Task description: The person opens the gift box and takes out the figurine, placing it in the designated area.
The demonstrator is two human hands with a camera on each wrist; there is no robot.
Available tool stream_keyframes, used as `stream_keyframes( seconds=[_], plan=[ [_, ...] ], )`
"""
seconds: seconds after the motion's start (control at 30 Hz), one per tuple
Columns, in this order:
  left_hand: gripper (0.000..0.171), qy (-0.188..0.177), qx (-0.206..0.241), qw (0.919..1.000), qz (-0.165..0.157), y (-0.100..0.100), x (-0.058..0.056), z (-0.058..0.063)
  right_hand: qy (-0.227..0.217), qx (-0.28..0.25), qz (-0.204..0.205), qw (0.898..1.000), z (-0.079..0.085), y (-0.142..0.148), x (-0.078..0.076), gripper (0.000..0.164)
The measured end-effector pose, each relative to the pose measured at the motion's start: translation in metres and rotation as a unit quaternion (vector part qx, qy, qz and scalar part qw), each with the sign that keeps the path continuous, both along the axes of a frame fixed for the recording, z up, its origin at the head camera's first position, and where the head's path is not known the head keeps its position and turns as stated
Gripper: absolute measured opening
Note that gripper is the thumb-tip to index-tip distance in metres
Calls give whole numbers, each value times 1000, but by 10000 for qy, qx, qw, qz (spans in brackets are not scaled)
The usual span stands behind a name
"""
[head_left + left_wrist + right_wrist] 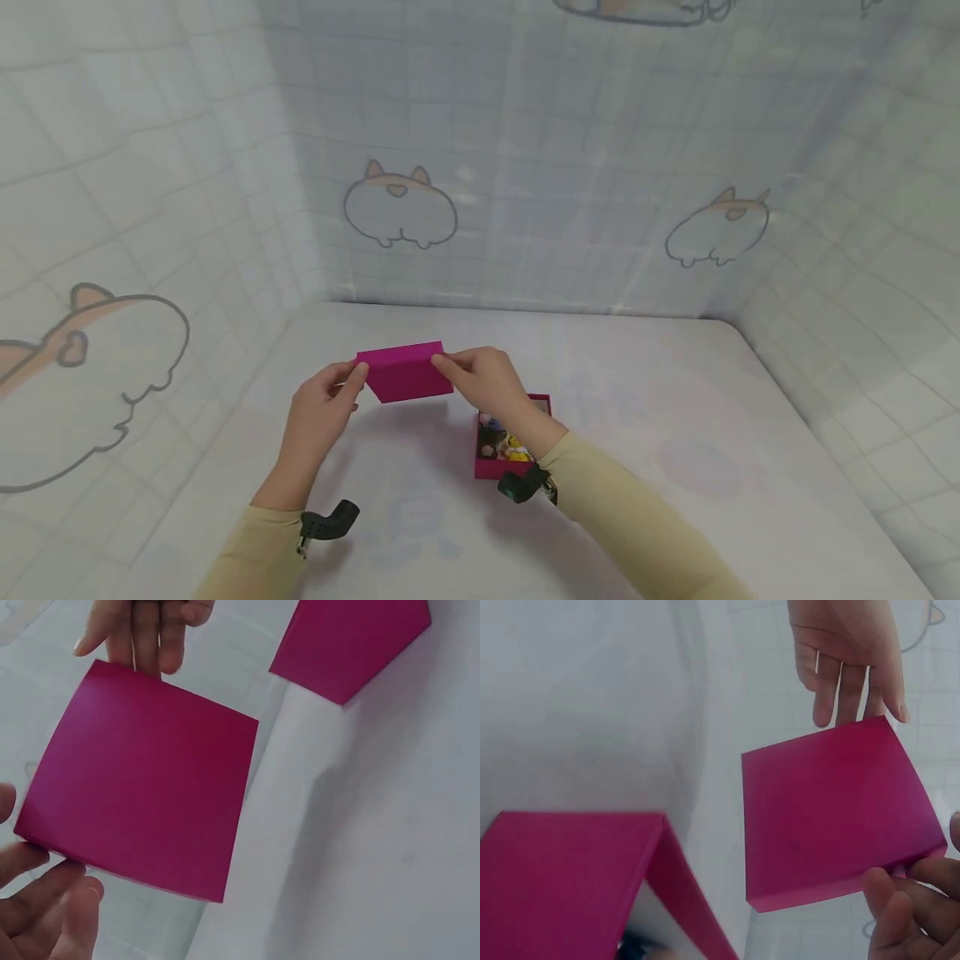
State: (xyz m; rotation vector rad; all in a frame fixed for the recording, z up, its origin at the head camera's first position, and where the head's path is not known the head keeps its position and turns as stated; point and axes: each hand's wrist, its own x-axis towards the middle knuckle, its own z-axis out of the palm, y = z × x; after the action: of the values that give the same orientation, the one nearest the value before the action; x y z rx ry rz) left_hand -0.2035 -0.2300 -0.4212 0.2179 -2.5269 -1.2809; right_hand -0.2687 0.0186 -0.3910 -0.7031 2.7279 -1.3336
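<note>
Raised over the table, a magenta box lid (408, 379) is pinched at its left end by my left hand (317, 412) and at its right end by my right hand (491, 382). The thumbs lie on the near side and the fingers reach behind. A broad flat face of the lid (142, 780) fills the middle of the left wrist view. Below my right wrist stands a matching magenta box (495, 472) without a cover, partly hidden by that forearm. Small colourful figures (516, 450), some yellow, lie inside it.
Beneath everything is a white table (637, 400) with faint printed patterns. White grid-patterned cloth walls (525, 208) with cartoon corgi drawings (401, 208) enclose it at the back and both sides. A black camera mount (330, 522) sits on each wrist.
</note>
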Motion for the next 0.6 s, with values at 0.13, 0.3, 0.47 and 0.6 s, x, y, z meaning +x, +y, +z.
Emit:
stream_keyframes(
  seconds=[0.13,0.3,0.47,0.6],
  plan=[
    [59,174,-40,9995,256,-2,-3,-4,129,-50,-175,9998,-2,-8,-5,39],
    [56,172,-135,9995,207,-7,-7,-10,139,-77,-239,9996,-6,-14,-8,28],
    [55,-28,-384,9992,96,-21,-2,-19,-197,-114,-245,9994,-16,-26,0,21],
    [58,-369,-486,9981,114,-35,5,-26,-624,-260,-369,9970,-29,-40,11,23]
  ],
)
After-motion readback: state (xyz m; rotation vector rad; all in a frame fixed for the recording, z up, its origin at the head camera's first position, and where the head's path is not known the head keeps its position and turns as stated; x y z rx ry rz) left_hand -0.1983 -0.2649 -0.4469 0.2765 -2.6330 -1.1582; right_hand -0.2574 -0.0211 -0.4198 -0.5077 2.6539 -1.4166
